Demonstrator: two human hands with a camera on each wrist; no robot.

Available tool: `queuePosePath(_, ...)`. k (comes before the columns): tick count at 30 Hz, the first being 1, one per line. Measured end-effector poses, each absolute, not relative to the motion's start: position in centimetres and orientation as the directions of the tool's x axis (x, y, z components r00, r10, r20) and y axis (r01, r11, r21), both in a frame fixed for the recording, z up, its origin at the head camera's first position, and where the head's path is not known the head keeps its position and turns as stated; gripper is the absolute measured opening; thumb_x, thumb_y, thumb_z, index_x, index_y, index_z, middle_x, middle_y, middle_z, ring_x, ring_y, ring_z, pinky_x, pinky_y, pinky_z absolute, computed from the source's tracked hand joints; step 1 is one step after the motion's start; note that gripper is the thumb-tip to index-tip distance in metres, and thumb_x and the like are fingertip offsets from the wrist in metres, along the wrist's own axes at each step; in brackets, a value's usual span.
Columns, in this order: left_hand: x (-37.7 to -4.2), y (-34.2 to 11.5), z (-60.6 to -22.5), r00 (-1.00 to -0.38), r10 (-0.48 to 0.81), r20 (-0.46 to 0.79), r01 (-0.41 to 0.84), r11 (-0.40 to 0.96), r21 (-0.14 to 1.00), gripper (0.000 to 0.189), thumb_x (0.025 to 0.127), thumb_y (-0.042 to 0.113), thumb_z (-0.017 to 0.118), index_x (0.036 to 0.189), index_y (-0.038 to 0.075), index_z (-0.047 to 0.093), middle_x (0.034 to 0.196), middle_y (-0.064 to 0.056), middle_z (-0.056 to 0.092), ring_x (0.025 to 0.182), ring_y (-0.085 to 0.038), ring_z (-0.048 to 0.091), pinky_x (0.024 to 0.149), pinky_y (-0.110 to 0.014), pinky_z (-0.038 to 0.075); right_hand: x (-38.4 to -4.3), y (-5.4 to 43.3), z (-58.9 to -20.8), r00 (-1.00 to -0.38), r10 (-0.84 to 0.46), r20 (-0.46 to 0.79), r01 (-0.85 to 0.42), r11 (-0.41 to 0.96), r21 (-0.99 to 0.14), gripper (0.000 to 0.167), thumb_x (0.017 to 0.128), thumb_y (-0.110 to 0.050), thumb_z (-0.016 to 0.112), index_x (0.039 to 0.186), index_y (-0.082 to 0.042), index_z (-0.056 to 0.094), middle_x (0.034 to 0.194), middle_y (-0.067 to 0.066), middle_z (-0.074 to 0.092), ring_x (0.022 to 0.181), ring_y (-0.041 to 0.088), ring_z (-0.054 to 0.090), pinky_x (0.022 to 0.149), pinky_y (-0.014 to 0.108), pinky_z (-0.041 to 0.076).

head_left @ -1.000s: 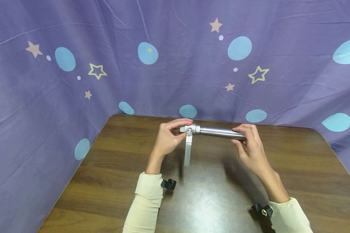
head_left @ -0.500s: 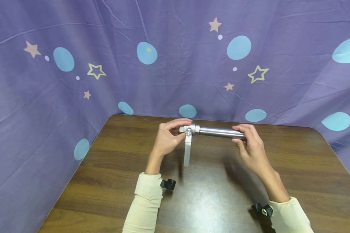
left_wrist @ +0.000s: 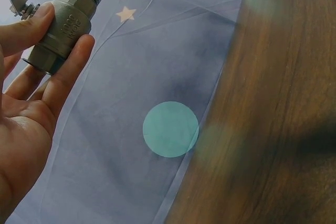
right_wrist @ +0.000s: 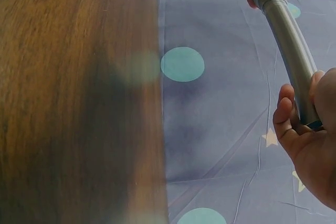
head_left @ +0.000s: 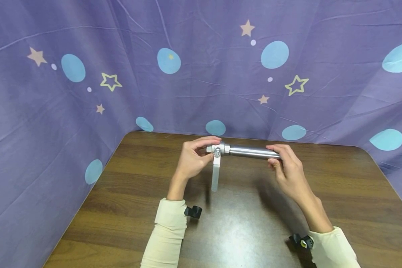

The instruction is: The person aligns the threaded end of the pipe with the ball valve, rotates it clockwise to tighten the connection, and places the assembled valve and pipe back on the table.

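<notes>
Above the table (head_left: 114,219) — left hand (head_left: 191,160) pinching a valve (head_left: 217,152), right hand (head_left: 289,170) gripping its pipe (head_left: 249,152).

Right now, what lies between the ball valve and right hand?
In the head view, a metal pipe spans from ball valve to right hand.

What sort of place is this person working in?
Probably a curtained-off recording booth: a star-patterned purple curtain hangs behind and beside a wood-grain table, and black wrist-worn devices suggest filming.
</notes>
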State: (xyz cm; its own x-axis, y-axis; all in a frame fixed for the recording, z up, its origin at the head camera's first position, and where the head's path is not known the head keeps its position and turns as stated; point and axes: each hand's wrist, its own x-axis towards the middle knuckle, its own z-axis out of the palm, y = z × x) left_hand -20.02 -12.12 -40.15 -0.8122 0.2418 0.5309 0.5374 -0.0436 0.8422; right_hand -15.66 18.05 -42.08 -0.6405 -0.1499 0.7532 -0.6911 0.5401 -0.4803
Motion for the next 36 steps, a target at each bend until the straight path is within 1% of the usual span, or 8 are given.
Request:
queuePosePath(6,-20.08,-12.08,-40.17,-0.809,0.245,0.535,0.541,-0.047,0.84,0.038,0.078,-0.023,0.065,0.113,-0.012,0.077,0.126,-0.029,0.075,0.115,-0.007,0.073,0.097,-0.028,0.065,-15.67,18.12,-42.13,-0.645,-0.155,0.748,-0.689,0.541,-0.482,0.05,0.086,0.019,0.071,0.133,0.001,0.069,0.116,0.013,0.07,0.08,0.003,0.062,0.072,0.006,0.05)
queuePosePath(9,-20.04,-12.12,-40.16,-0.81,0.244,0.534,0.539,-0.049,0.841,0.038,0.078,-0.023,0.065,0.113,-0.013,0.076,0.126,-0.029,0.075,0.115,-0.007,0.073,0.097,-0.027,0.065,-15.66,18.09,-42.05,-0.648,-0.157,0.745,-0.687,0.541,-0.484,0.05,0.088,0.018,0.071,0.135,0.001,0.069,0.119,0.014,0.07,0.083,0.001,0.064,0.076,0.004,0.051)
queuePosePath(13,-20.04,-12.15,-40.19,-0.814,0.239,0.529,0.535,-0.048,0.844,0.038,0.078,-0.023,0.065,0.113,-0.013,0.076,0.126,-0.029,0.074,0.115,-0.006,0.073,0.098,-0.029,0.065,-15.66,18.05,-41.99,-0.644,-0.157,0.748,-0.683,0.557,-0.471,0.06,0.086,0.015,0.076,0.142,-0.001,0.065,0.132,0.019,0.067,0.106,0.005,0.063,0.085,0.005,0.049)
queuePosePath(15,-20.08,-12.13,-40.23,-0.816,0.237,0.527,0.533,-0.046,0.845,0.038,0.078,-0.023,0.066,0.113,-0.013,0.076,0.126,-0.029,0.074,0.115,-0.006,0.073,0.098,-0.029,0.065,-15.64,18.06,-42.02,-0.648,-0.154,0.746,-0.68,0.559,-0.475,0.063,0.084,0.013,0.079,0.144,-0.001,0.063,0.139,0.023,0.062,0.118,0.009,0.058,0.087,0.006,0.048)
queuePosePath(18,-20.07,-12.11,-40.19,-0.819,0.235,0.524,0.529,-0.046,0.847,0.038,0.078,-0.023,0.066,0.114,-0.013,0.076,0.126,-0.029,0.074,0.115,-0.006,0.073,0.098,-0.03,0.065,-15.58,17.99,-42.1,-0.643,-0.143,0.752,-0.685,0.548,-0.481,0.061,0.083,0.016,0.079,0.14,0.002,0.063,0.142,0.027,0.056,0.124,0.01,0.054,0.088,0.004,0.049)
queuePosePath(26,-20.0,-12.04,-40.09,-0.815,0.238,0.528,0.531,-0.055,0.845,0.037,0.079,-0.023,0.066,0.114,-0.014,0.076,0.126,-0.03,0.074,0.115,-0.006,0.073,0.098,-0.031,0.065,-15.54,17.93,-42.12,-0.633,-0.133,0.763,-0.69,0.545,-0.477,0.043,0.083,0.021,0.076,0.122,0.009,0.062,0.129,0.029,0.058,0.111,0.005,0.054,0.086,0.002,0.049)
queuePosePath(31,-19.96,-12.04,-40.08,-0.817,0.238,0.525,0.53,-0.049,0.847,0.038,0.079,-0.022,0.066,0.114,-0.014,0.076,0.127,-0.03,0.074,0.115,-0.006,0.073,0.099,-0.034,0.065,-15.56,17.97,-42.12,-0.629,-0.128,0.766,-0.689,0.547,-0.475,0.045,0.082,0.019,0.078,0.123,0.008,0.064,0.126,0.025,0.062,0.107,0.001,0.055,0.085,0.001,0.049)
queuePosePath(36,-19.97,-12.08,-40.1,-0.82,0.236,0.521,0.525,-0.048,0.849,0.038,0.079,-0.022,0.066,0.114,-0.013,0.076,0.126,-0.03,0.074,0.116,-0.009,0.073,0.099,-0.03,0.064,-15.62,18.09,-42.03,-0.634,-0.127,0.763,-0.688,0.543,-0.482,0.048,0.081,0.016,0.08,0.126,0.006,0.067,0.125,0.023,0.066,0.107,0.0,0.057,0.087,0.0,0.05)
